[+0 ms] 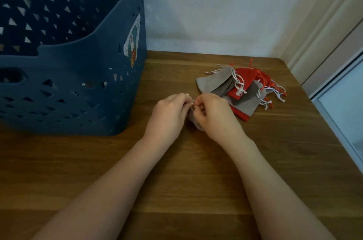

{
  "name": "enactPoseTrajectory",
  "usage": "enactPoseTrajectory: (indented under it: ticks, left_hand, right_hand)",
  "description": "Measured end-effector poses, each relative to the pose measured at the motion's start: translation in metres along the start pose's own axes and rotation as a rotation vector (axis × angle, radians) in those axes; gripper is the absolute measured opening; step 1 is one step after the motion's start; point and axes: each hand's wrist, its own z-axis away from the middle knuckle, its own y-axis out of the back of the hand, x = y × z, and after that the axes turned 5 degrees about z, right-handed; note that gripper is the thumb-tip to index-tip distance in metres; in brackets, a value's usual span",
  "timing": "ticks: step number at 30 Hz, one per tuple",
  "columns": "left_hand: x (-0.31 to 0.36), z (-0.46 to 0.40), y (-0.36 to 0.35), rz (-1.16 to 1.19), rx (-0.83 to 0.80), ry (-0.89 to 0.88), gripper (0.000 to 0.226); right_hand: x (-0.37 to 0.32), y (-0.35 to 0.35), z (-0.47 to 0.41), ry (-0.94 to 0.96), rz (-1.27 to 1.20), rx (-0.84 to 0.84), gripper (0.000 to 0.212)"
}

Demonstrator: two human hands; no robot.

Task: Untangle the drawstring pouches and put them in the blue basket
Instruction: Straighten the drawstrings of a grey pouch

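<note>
Grey pouch pinched in both grips, left hand and right hand, between basket and pile.

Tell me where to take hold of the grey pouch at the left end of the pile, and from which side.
Pinch the grey pouch at its bare closed end, coming from the left. That end juts clear of the pile, with open table beside it. Its mouth end lies by the red pouch, where the white cords look tangled, so pulling there would probably drag its neighbours.

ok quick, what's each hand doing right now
left hand: fingers pinch the grey pouch at its top.
right hand: fingers curled round the same grey pouch.
</note>
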Motion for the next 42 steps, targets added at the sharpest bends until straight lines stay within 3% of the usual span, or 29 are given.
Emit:
enactPoseTrajectory:
  ticks: [2, 6, 10, 21, 27, 33, 37, 42]
  left_hand:
    - [-0.001, -0.001, 0.002, -0.021, 0.023, -0.055, 0.016]
    - [-0.004, -0.002, 0.003, 0.104, 0.081, -0.119, 0.011]
    - [-0.005, 0.000, 0.001, 0.203, 0.077, -0.162, 0.015]
    - [-0.004, -0.002, 0.004, 0.021, -0.040, -0.169, 0.007]
    - [-0.007, -0.011, 0.007, -0.137, -0.023, -0.013, 0.013]
    - [0.000, -0.013, 0.009, 0.170, -0.080, 0.140, 0.014]
    - [-0.004, -0.012, 0.008, 0.188, -0.047, 0.205, 0.014]
    - [0.003, -0.009, 0.020, 0.448, 0.076, 0.178, 0.016]
  right_hand:
    - [0.000, 0.001, 0.000, -0.076, -0.203, -0.071, 0.009]
    - [0.003, 0.007, 0.000, -0.345, -0.986, -0.246, 0.024]
    - [0.006, 0.010, -0.001, -0.430, -1.275, -0.265, 0.022]
    - [0.011, 0.007, -0.001, -0.395, -1.243, -0.250, 0.014]
    - [0.016, 0.005, -0.006, -0.358, -1.077, 0.100, 0.027]
    - [0.014, 0.005, -0.005, -0.236, -0.830, 0.129, 0.025]
    - [0.010, 0.003, -0.005, -0.238, -0.732, 0.180, 0.024]
    - [0.007, 0.012, 0.004, -0.197, -0.745, -0.023, 0.016]
